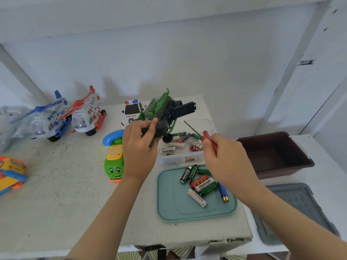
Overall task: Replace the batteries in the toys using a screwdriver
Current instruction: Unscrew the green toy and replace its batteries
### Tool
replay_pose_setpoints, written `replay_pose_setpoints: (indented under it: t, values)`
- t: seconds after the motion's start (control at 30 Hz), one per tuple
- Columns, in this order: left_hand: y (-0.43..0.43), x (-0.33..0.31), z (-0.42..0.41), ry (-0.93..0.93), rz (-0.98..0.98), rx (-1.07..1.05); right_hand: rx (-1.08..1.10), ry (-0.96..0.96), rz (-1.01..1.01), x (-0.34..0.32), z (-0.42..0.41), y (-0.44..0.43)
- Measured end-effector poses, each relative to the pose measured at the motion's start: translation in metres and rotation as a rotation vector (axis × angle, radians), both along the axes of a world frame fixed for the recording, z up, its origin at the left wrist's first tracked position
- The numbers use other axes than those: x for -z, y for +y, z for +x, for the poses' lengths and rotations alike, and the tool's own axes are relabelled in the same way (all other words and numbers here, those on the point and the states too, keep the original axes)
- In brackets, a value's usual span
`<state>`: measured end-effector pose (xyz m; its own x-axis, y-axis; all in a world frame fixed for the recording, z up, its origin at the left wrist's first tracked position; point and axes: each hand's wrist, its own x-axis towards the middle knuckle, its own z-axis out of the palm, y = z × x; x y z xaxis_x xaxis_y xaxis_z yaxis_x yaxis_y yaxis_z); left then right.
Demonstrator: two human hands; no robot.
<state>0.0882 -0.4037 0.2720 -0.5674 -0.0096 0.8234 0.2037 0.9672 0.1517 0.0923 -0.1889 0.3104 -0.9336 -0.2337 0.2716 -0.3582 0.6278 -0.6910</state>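
Note:
My left hand (139,147) grips a dark green toy helicopter (163,113) and holds it raised above the table, its underside turned toward me with a black hatch flipped open. My right hand (223,156) holds a red-handled screwdriver (205,136), its metal shaft pointing up-left toward the toy without touching it. Below the toy, a clear plastic box (180,159) holds several batteries. A teal lid (169,203) in front of it carries several more loose batteries (203,183).
On the table stand a blue helicopter (47,119), a red helicopter (88,115), a police car (131,111), a green toy phone (113,156) and an orange toy (11,173) at the left edge. A brown bin (277,154) and a grey lid (300,209) sit right.

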Motion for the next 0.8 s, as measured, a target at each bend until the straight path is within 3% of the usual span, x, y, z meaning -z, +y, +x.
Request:
replay_pose_setpoints:
  t: [0.23,0.5,0.63,0.8]
  values:
    - [-0.006,0.001,0.001,0.054,-0.177,0.016,-0.149,-0.080,-0.098,0.005,-0.001,-0.007]
    - [-0.005,0.002,0.005,0.103,-0.279,0.053,-0.086,-0.165,-0.162,0.009,-0.012,-0.016]
    - [-0.006,0.004,0.009,0.086,-0.230,0.061,-0.040,-0.220,-0.202,0.014,-0.012,-0.015]
    - [-0.001,-0.009,0.016,0.023,-0.032,0.028,-0.029,-0.297,-0.280,0.013,-0.005,-0.010]
